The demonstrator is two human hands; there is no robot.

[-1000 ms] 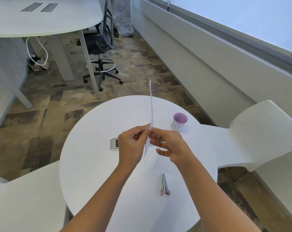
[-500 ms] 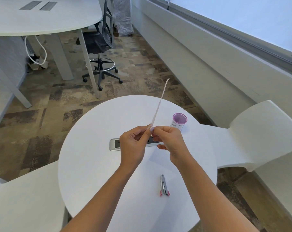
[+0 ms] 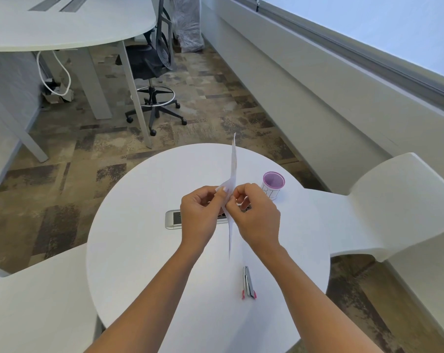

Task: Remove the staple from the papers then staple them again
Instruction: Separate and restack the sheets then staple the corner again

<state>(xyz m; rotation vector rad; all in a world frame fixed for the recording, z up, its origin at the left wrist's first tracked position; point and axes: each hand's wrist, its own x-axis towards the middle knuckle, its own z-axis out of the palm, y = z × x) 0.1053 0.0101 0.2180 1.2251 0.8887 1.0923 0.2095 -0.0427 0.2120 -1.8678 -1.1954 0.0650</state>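
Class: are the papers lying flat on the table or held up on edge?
Held up on edge: left hand and right hand pinch the papers above the table; only a thin edge shows.

Both bare forearms reach in over the near edge of the table (image 3: 139,250) and converge toward its middle, held above the top. The left hand (image 3: 199,217) and the right hand (image 3: 258,220) meet almost knuckle to knuckle, backs turned up, fingers curled. Each pinches the papers (image 3: 233,161) between thumb and fingertips, one from either side.
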